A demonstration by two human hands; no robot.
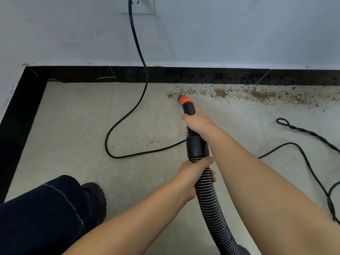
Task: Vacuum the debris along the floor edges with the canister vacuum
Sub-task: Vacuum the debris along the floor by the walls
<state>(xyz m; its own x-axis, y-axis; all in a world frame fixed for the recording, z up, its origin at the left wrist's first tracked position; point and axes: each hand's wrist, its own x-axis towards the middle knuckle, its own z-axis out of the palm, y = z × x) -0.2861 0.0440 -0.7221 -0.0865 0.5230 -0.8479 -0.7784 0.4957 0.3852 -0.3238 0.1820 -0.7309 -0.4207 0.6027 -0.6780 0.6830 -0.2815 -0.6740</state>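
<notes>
My right hand [197, 119] is wrapped round the black nozzle [187, 105], just behind its orange tip, and my left hand [193, 176] grips the ribbed hose [211, 199] just below the collar. The tip sits at the left end of the debris [257, 93], a brown band strewn along the floor against the black skirting [184, 75] and running off to the right. Little of it looks cleared, I judge, so most of the job is ahead.

To do this pass well I should keep the tip low and close to the floor, work slowly rightward along the skirting, and let my left hand feed hose so the nozzle does not drag back. The cord [141, 57] hangs from the wall socket and loops on the floor to my left; I should keep the hose off it.
</notes>
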